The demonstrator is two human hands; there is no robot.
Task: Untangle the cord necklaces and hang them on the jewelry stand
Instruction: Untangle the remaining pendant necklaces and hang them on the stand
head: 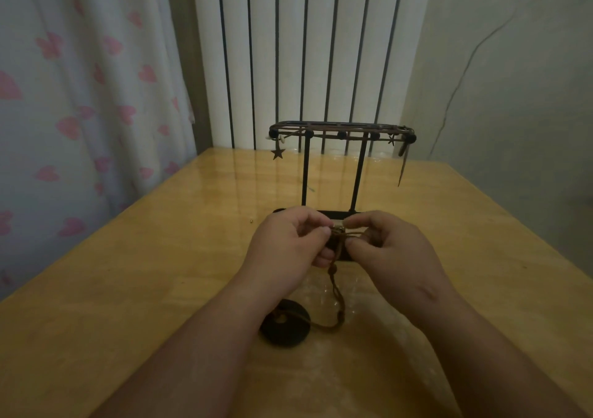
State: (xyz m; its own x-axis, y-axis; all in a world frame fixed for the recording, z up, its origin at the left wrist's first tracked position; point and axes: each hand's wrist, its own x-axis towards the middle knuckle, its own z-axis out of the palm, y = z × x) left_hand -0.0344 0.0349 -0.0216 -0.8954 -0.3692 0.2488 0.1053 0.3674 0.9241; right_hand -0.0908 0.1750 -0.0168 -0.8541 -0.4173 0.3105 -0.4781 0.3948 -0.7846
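Pendant: a black disc [285,324] is lying on the table [128,273], lower centre of the frame, its brown cord [335,292] rising to your hands.
Left hand [285,247]: you are pinching the cord's tangle [338,230], mid-frame.
Right hand [391,254]: you are pinching the same tangle from the right.
Stand [305,173]: it is standing just behind your hands, a star charm [278,153] dangling from the left end of its top bar.
Background: a radiator [288,48] is showing top centre.

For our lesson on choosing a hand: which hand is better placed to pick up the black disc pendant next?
Probably the left hand: the disc pendant lies beside its forearm, while the right hand sits farther across. Both pinch the cord now.
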